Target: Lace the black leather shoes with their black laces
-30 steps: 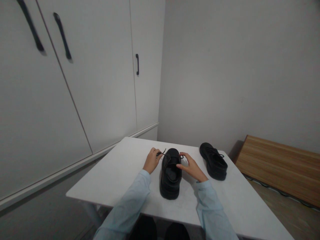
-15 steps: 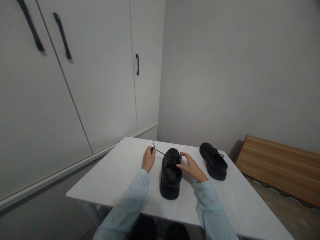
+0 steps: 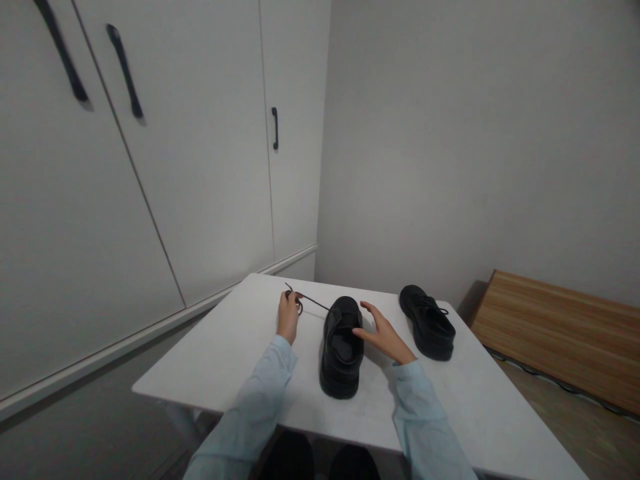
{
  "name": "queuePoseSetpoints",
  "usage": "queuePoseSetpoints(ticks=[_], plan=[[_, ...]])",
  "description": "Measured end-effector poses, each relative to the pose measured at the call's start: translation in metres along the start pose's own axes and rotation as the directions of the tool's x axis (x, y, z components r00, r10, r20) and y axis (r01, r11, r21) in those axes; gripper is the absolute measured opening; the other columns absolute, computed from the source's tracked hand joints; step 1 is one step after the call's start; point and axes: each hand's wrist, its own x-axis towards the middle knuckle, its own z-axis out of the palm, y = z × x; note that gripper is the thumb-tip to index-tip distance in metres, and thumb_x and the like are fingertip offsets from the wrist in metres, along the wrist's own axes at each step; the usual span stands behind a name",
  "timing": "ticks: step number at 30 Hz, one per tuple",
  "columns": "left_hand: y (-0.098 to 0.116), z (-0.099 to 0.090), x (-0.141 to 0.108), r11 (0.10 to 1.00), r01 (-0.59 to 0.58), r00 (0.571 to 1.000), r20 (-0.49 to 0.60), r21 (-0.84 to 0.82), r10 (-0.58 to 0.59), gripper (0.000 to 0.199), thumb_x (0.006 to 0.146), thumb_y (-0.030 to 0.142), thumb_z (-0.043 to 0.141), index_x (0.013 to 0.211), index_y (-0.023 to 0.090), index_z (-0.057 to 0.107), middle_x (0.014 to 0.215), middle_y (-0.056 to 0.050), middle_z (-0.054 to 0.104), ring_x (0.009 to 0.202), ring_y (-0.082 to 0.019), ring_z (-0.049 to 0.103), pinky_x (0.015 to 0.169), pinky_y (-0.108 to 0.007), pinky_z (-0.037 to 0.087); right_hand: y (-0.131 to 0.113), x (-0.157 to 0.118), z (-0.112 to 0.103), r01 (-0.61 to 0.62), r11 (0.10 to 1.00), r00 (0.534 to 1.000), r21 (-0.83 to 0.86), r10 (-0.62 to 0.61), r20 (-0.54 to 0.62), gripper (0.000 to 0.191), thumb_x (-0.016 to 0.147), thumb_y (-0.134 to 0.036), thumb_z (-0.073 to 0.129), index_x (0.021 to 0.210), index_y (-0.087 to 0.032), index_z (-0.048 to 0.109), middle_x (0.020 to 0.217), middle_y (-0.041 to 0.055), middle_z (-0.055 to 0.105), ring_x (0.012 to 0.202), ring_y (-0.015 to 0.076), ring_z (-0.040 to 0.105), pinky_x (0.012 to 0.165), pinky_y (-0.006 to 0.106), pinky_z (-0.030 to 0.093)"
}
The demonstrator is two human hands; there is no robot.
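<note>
A black shoe (image 3: 341,373) stands on the white table, its toe pointing away from me and its opening facing up. My left hand (image 3: 289,316), to the left of the shoe, is closed on a black shoelace (image 3: 314,303). That lace runs taut from the shoe's upper left side to my fingers, with a loose loop and end around them. My right hand (image 3: 379,331) is at the shoe's right side, thumb at the edge of the opening and fingers apart, with nothing visible gripped between them.
A second black shoe (image 3: 427,323), laced, sits at the table's right rear. The white table (image 3: 220,360) meets white cabinets (image 3: 210,167) with dark handles on the left. A wood-grain panel (image 3: 560,330) is to the right, beyond the table edge.
My left hand has moved left, drawing more of the shoelace out from the shoe. My right hand and both shoes have stayed nearly in place.
</note>
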Motion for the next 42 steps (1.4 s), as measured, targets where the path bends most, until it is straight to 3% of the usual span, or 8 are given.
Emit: queuePoseSetpoints(ticks=[6,13,28,35,42], plan=[[0.005,0.000,0.006,0.957,-0.032,0.997,-0.080,-0.288,0.010,0.014,0.079,0.033,0.046,0.079,0.020,0.048,0.081,-0.001,0.064,0.066,-0.010,0.054,0.056,-0.021,0.038,0.000,-0.001,0.000,0.008,1.000,1.000,-0.008,-0.007,0.015,0.066,0.072,-0.044,0.067,0.129,-0.019,0.044,0.136,0.0146,0.047,0.128,0.0275,0.042,0.109,0.047,0.029],[0.017,-0.002,0.003,0.781,-0.074,0.997,-0.040,-0.620,0.063,0.022,0.080,0.036,0.058,0.080,0.019,0.044,0.080,-0.002,0.069,0.058,-0.007,0.052,0.057,-0.019,0.037,0.003,-0.001,0.000,0.009,1.000,1.000,-0.002,-0.009,0.015,0.067,0.072,-0.045,0.067,0.129,-0.019,0.044,0.135,0.0134,0.048,0.127,0.0275,0.043,0.109,0.046,0.029],[0.020,-0.012,0.014,0.623,-0.161,0.983,-0.182,-0.765,0.030,0.023,0.081,0.036,0.061,0.079,0.019,0.046,0.073,0.002,0.063,0.073,-0.012,0.063,0.072,-0.027,0.046,0.005,-0.001,0.001,0.030,1.000,0.999,-0.001,-0.030,0.014,0.067,0.072,-0.044,0.067,0.129,-0.019,0.044,0.135,0.0135,0.049,0.126,0.0270,0.044,0.109,0.045,0.030],[0.027,-0.004,0.000,0.686,-0.057,0.997,-0.004,-0.726,0.079,0.028,0.076,0.040,0.068,0.082,0.018,0.051,0.077,-0.001,0.064,0.073,-0.012,0.062,0.072,-0.029,0.048,0.004,-0.001,0.001,0.028,1.000,1.000,0.010,-0.028,0.006,0.066,0.072,-0.044,0.068,0.129,-0.020,0.045,0.134,0.0127,0.049,0.126,0.0272,0.044,0.109,0.046,0.030],[0.023,0.003,-0.007,0.745,0.099,0.984,0.177,-0.659,0.025,0.030,0.072,0.036,0.072,0.082,0.017,0.052,0.078,-0.001,0.062,0.072,-0.010,0.059,0.064,-0.020,0.045,0.006,0.000,0.003,0.050,0.999,0.999,0.020,-0.050,-0.004,0.064,0.072,-0.043,0.068,0.128,-0.022,0.046,0.133,0.0115,0.051,0.124,0.0272,0.045,0.108,0.047,0.031]])
